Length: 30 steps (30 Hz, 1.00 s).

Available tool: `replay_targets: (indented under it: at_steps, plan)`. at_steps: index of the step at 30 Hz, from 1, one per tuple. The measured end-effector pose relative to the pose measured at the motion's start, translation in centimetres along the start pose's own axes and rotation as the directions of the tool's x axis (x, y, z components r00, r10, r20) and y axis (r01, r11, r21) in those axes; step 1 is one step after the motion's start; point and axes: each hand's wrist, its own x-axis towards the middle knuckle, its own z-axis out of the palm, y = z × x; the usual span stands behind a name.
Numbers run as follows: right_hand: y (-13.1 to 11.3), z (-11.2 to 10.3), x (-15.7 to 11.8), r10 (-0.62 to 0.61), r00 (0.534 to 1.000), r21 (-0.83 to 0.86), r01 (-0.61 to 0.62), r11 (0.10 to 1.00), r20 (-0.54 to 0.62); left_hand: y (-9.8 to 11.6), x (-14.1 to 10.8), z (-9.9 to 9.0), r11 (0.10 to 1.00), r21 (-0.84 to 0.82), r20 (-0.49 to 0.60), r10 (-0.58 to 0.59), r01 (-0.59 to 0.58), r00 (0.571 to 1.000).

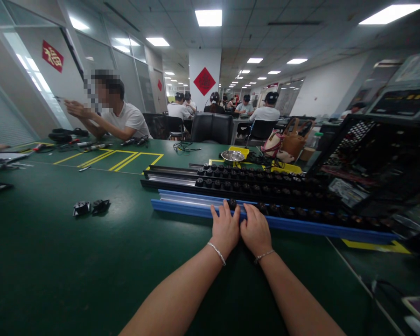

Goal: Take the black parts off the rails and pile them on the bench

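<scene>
My left hand [226, 226] and right hand [256, 229] lie side by side over a blue rail [182, 209].
I cannot tell whether either is clamped or merely resting. A small black part [232, 203] sits just ahead, between them, nearer the left; the rail's long axis runs left to right, more black parts [274, 209] lining its right stretch.

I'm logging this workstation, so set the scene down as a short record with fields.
Left hand: fingers over the blue channel, beside a round black piece
Right hand: fingers over the same channel, across that piece
Hold on piece: cannot tell
Beyond blue channel: black channels, then a metal dish
Left on green tabletop: two loose black pieces
Across tabletop: co-worker in white top
</scene>
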Motion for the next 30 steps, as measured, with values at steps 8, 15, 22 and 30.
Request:
replay_targets:
  at_steps: [8, 15, 22, 30]
  plan:
    - [0.07, -0.09, 0.00, -0.011, 0.999, -0.012, 0.011, 1.000, 0.030, -0.18, -0.20, 0.08, 0.999, -0.037, -0.013, -0.014, 0.013, 1.000]
    - [0.05, -0.41, 0.11, -0.029, 0.996, -0.001, 0.029, 1.000, 0.080, -0.29, -0.24, 0.14, 0.998, -0.055, -0.010, -0.013, 0.012, 1.000]
    - [0.16, -0.41, 0.17, -0.050, 0.996, 0.015, 0.049, 0.999, 0.076, -0.28, -0.24, 0.12, 0.997, -0.077, -0.019, -0.031, 0.030, 0.999]
    - [0.05, -0.74, 0.21, -0.057, 0.996, 0.017, 0.056, 0.998, 0.061, -0.45, -0.22, 0.45, 0.994, -0.093, -0.022, -0.064, 0.062, 0.998]
